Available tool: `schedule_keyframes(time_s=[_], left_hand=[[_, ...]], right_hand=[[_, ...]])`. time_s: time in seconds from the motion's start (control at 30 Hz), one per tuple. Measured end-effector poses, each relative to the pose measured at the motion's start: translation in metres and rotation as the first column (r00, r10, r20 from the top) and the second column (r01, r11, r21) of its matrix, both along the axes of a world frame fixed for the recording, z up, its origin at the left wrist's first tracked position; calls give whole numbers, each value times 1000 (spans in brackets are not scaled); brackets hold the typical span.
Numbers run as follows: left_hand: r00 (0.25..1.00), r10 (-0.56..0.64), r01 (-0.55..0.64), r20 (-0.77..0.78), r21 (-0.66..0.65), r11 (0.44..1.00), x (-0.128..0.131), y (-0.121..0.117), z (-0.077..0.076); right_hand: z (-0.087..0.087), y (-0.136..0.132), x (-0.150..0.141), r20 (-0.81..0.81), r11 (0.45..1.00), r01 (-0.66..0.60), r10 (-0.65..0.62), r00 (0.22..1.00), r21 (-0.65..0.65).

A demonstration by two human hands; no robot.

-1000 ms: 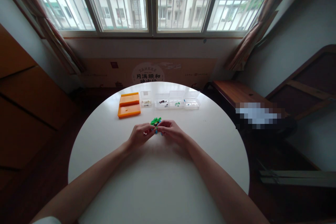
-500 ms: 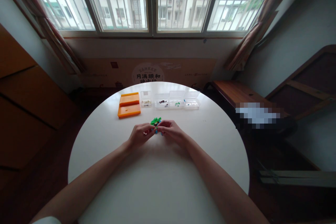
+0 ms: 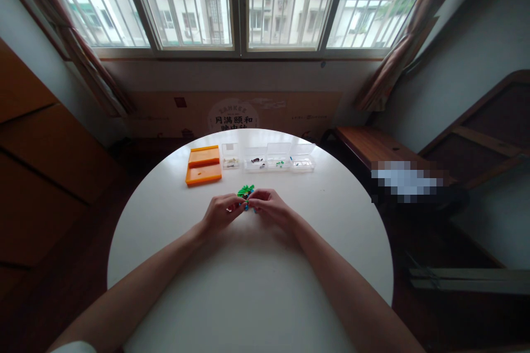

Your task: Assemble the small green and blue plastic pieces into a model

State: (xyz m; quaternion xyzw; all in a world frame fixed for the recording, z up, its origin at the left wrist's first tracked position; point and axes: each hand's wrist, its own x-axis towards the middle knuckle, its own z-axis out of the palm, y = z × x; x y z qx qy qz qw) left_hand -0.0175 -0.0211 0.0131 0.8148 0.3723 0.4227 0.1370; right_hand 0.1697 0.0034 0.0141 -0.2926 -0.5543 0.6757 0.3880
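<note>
Between my hands is a small brick model (image 3: 245,192) of green, blue and dark pieces, near the middle of the white round table (image 3: 232,265). My left hand (image 3: 223,210) has its fingers closed on the model's left side. From the right, my right hand (image 3: 271,204) pinches at the same model, thumb and fingertips together. The fingertips of both hands nearly meet at its front and cover much of its lower part. Whether a separate small piece sits between the fingertips is too small to tell.
Beyond my hands lies an orange tray (image 3: 204,172) with a tiny piece in it. To its right stand clear lidded boxes: one with pale pieces (image 3: 231,162), one with dark pieces (image 3: 255,162), one with green pieces (image 3: 280,164), and another box (image 3: 303,164) at the right end.
</note>
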Motion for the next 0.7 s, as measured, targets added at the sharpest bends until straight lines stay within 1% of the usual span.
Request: schedule_keyframes(time_s=[0.7], left_hand=[[1000,-5,4,-7,-12,1000,-1,1,-1]], right_hand=[[-1,0,0,-5,1000,-2,2,1000,-3]])
